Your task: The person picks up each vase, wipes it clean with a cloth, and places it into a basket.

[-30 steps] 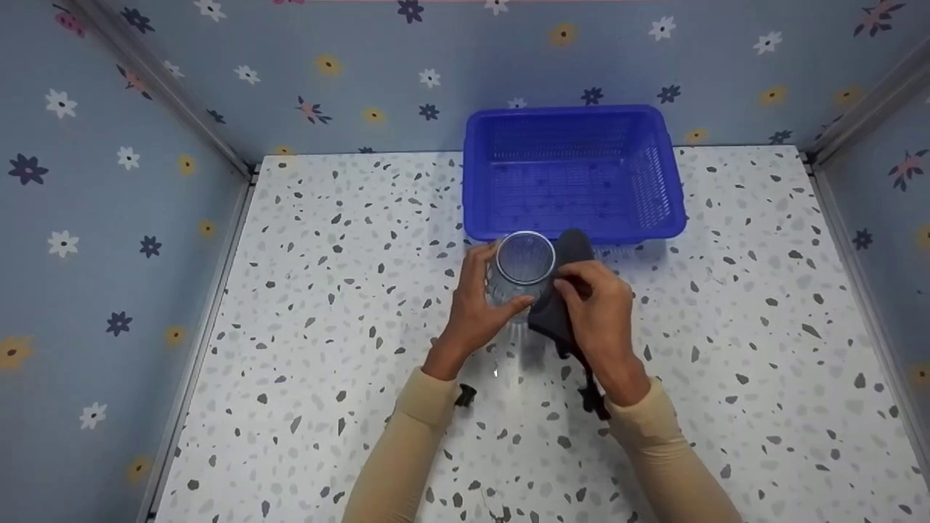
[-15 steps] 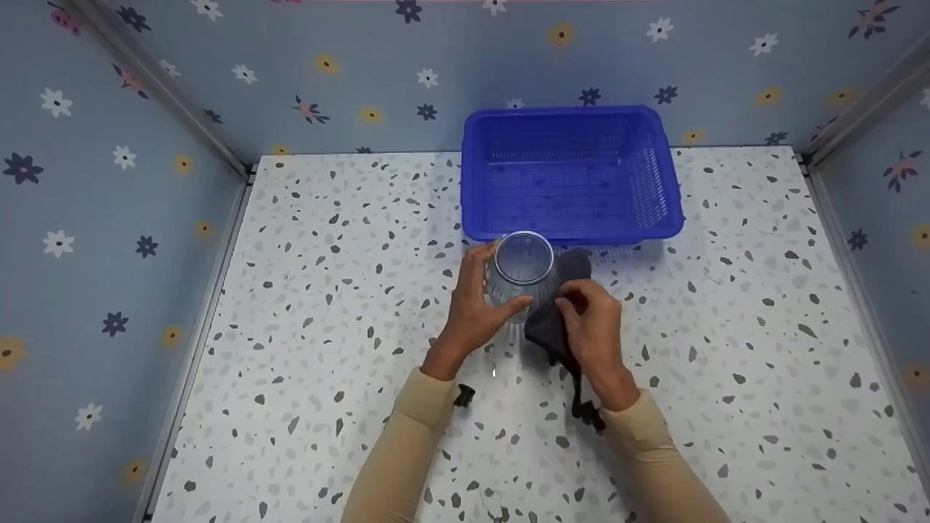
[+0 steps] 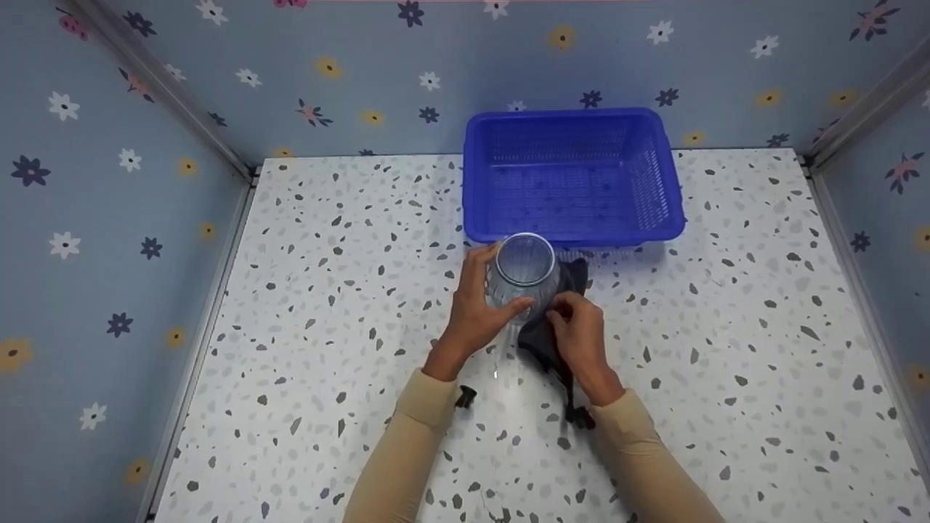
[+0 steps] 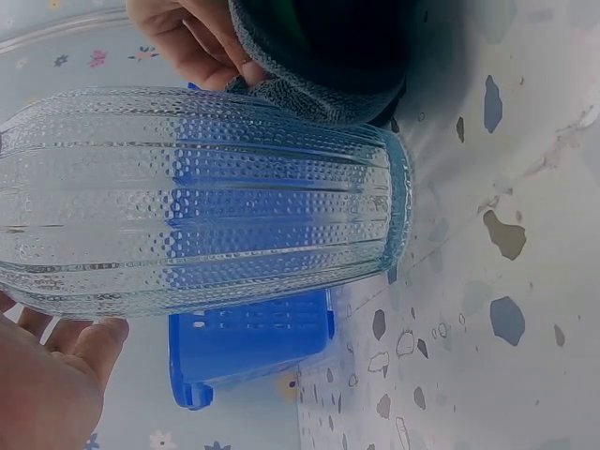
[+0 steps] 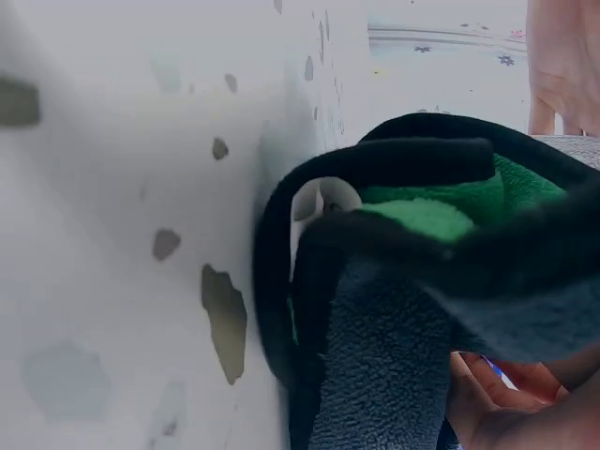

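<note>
A clear glass vase [image 3: 524,276] with ribbed, dotted sides stands upright on the table. My left hand [image 3: 472,309] holds it from the left, thumb across the near side and fingers around the far side. On its right, my right hand [image 3: 581,330] pinches a dark grey cloth [image 3: 541,341] that lies against the glass. In the right wrist view the folded cloth [image 5: 384,366] shows a black edging and a green inner face. The left wrist view has the cloth [image 4: 319,108] touching the vase [image 4: 234,206] near its base.
Behind the vase, a blue plastic basket [image 3: 472,181] with perforated sides stands close to the back wall [image 3: 378,73]. Flower-patterned panels border the speckled white table [image 3: 334,290] at left, back and right. Small black fittings [image 3: 466,396] sit by the wrists.
My right hand has moved toward me and a little left, drawing the cloth down along the vase's right side. The cloth's far end has bunched lower. Left hand and vase stay put.
</note>
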{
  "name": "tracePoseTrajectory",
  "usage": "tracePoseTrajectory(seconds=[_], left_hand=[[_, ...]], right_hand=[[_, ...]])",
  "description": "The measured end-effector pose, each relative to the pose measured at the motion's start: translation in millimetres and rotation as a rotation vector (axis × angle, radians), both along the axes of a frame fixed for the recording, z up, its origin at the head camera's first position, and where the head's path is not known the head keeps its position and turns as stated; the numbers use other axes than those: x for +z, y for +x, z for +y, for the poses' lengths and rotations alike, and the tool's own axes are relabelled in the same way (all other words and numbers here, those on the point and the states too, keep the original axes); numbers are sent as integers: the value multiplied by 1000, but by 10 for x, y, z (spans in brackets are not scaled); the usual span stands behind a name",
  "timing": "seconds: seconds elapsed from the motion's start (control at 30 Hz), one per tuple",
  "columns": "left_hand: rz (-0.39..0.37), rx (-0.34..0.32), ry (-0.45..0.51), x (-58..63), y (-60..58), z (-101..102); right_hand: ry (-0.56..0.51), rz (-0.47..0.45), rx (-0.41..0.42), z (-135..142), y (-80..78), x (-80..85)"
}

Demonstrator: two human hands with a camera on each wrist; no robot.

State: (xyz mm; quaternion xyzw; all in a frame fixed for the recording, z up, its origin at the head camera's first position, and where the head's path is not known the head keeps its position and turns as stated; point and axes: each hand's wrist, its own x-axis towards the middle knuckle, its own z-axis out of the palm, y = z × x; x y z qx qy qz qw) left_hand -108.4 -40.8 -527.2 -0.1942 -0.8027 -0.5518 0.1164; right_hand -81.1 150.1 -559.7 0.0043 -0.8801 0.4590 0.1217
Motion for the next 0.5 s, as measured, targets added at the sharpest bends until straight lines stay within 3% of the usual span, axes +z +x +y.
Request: tracePoseTrajectory(seconds=[0.17,0.33,0.5], left_hand=[[-12,-5,3,8,12,9],[-8,-2,-6,5,9,6],[6,6,-8,-1,3,10]], right_hand=[[-43,21,-8,23,41,132],[-83,92,-16,34,85,473],[-52,189,-8,1,77,781]])
